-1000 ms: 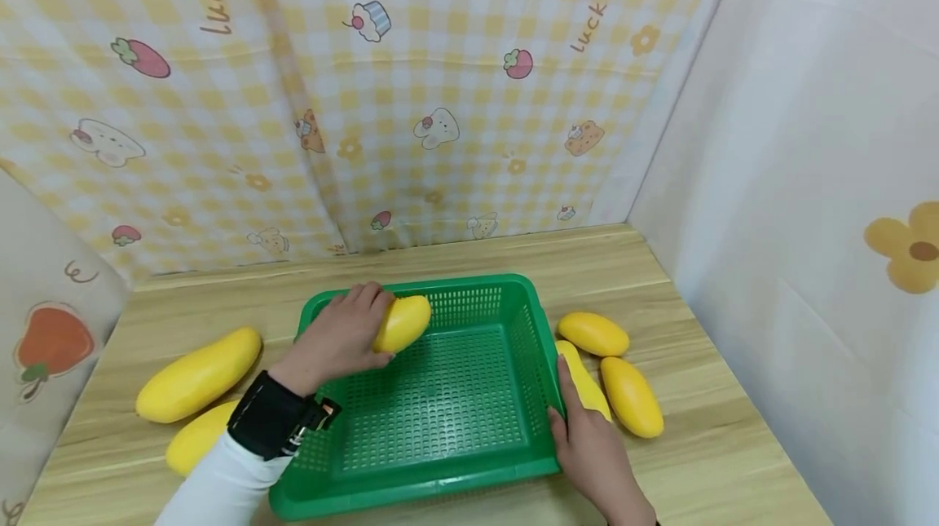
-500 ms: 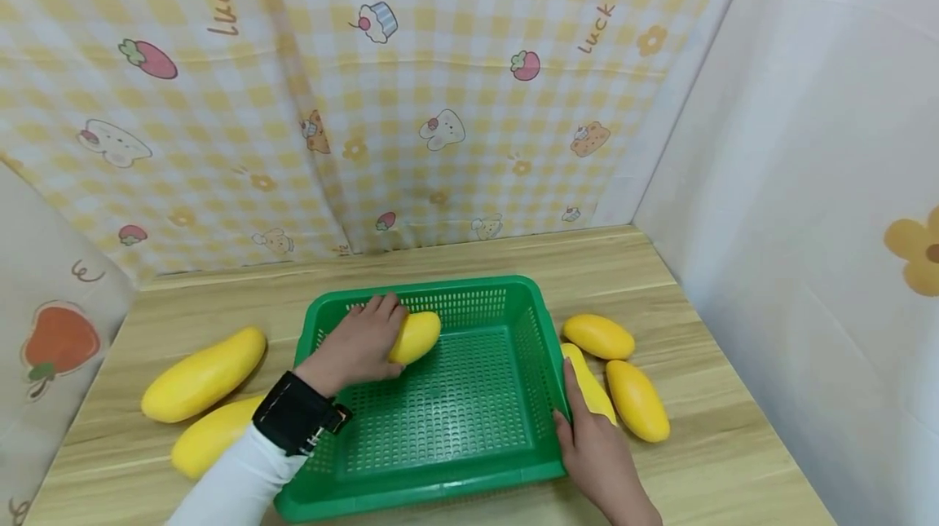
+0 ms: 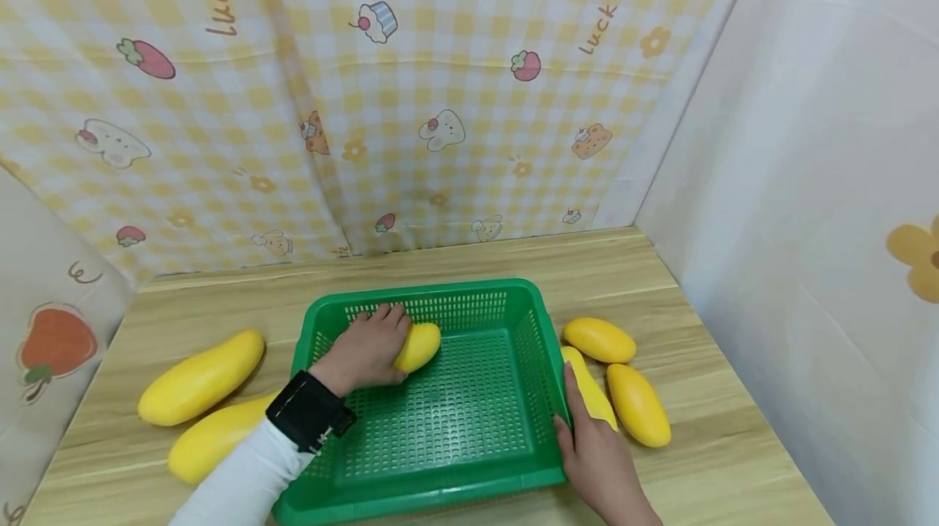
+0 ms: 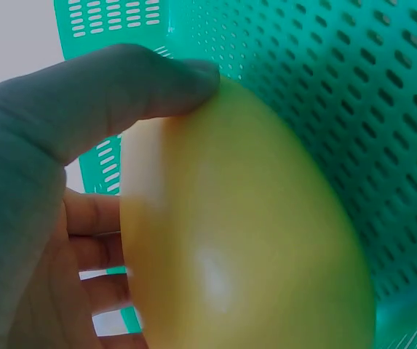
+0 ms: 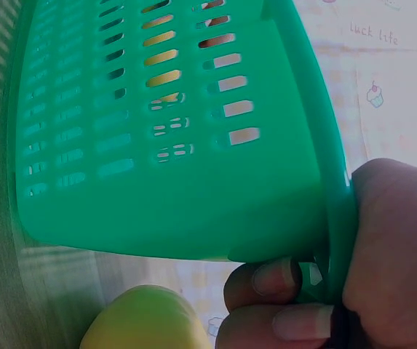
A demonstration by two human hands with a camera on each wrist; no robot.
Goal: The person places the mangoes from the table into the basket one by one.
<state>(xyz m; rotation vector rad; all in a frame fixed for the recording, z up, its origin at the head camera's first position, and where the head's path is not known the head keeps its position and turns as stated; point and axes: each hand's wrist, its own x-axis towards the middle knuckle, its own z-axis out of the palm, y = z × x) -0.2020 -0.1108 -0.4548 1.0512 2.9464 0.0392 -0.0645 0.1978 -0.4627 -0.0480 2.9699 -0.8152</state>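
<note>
In the head view my left hand (image 3: 369, 352) grips a yellow mango (image 3: 421, 346) inside the green plastic basket (image 3: 421, 500), low near its back left corner. Seen from the left wrist, the thumb (image 4: 143, 83) lies across the smooth mango (image 4: 244, 225) and the other fingers reach round its far side. My right hand (image 3: 596, 453) holds the basket's right rim. In the right wrist view two fingertips (image 5: 299, 323) curl under that rim, with the thumb side of the hand over it. A long yellow fruit (image 3: 589, 387) lies beside the basket, partly covered by this hand.
Two more mangoes, one farther back (image 3: 599, 339) and one nearer (image 3: 638, 405), lie right of the basket. On the left are two large elongated yellow fruits, one whole in view (image 3: 201, 377), one (image 3: 216, 438) partly behind the left sleeve. Patterned cloth (image 3: 440, 86) hangs behind the wooden table.
My left hand has moved the mango slightly right and lower into the basket. The right hand keeps its hold on the rim. The view has shifted a little.
</note>
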